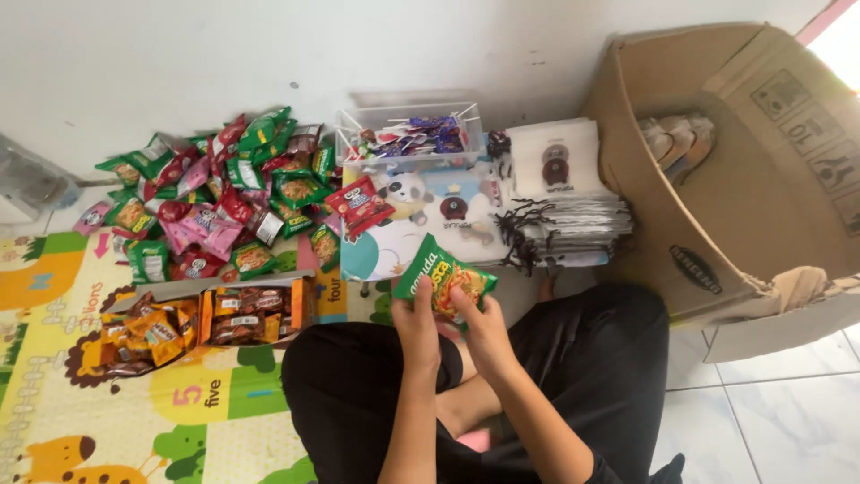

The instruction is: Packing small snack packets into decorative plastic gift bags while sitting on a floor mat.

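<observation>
The person sat cross-legged on the floor, black trousers point(573, 358) filling the near middle of the view. Both hands were up in front of the knees and held one green snack packet point(443, 280) between them. The left hand point(417, 324) gripped the packet's near left edge, fingers point(421, 289) closed on it w/ thumb in front. The right hand point(484, 332) pinched the near right part, fingers point(463, 300) also closed on the foil. The packet was tilted, its top corner pointing far-left, and it hung just above the near edge of a flat printed bag with a panda picture point(408, 220).

To the far left lay a big loose pile of small packets point(215, 193), green, red and pink mixed, on a colourful play mat point(81, 358) w/ animals and numbers. Near that pile, left of the knees, stood a low open carton point(210, 314) holding orange and brown packets in rows. One red packet point(360, 204) lay apart from the pile, on the printed bag.

Far middle, against the white wall, was a clear plastic box point(408, 134) w/ lollipops inside. Right of it was a stack of white bags with black string handles point(564, 202), approx. touching a large cardboard box point(743, 170) that lay on its side, open toward the person. Inside the box some sandals point(676, 139) were visible. The floor on the near right was white tile point(788, 421).
</observation>
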